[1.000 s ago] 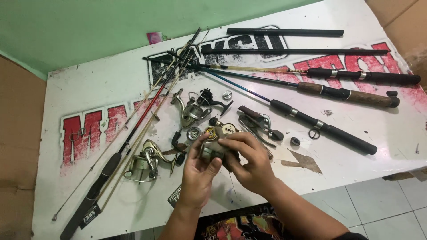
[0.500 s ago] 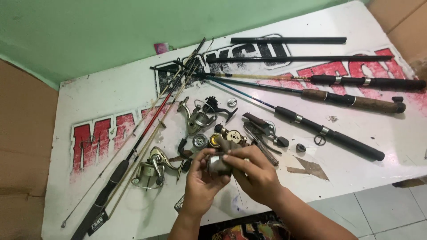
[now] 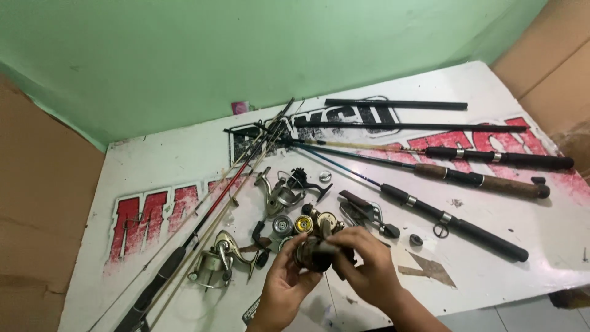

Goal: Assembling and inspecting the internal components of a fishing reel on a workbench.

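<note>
White board (image 3: pixel 153 178) with red and black lettering fills my view, set against a green wall (image 3: pixel 246 55), with brown cardboard (image 3: pixel 37 209) on either side.

Nearest to me, my two hands meet over the board's front edge. My left hand (image 3: pixel 284 289) cups a dark, worn reel part (image 3: pixel 313 253) from below, fingers curled around it; my right hand (image 3: pixel 365 264) closes over the same part from above, so both grip the one piece.

Just beyond it I count three small round parts in a row: a grey spool (image 3: pixel 283 225), a yellow-centred one (image 3: pixel 303 224) and a brass-toned one (image 3: pixel 327 221). Two whole spinning reels lie near: a silver reel (image 3: pixel 216 261) to the left and a grey reel (image 3: pixel 284 195) further back. A black reel handle (image 3: pixel 369 214) rests to the right.

Farther off, three handled rod butts (image 3: pixel 455 222) (image 3: pixel 482 181) (image 3: pixel 501 158) fan out rightward, two bare black rod sections (image 3: pixel 396 104) lie near the far edge, and a bundle of thin rods (image 3: pixel 221 209) runs diagonally leftward; I cannot count those exactly.
</note>
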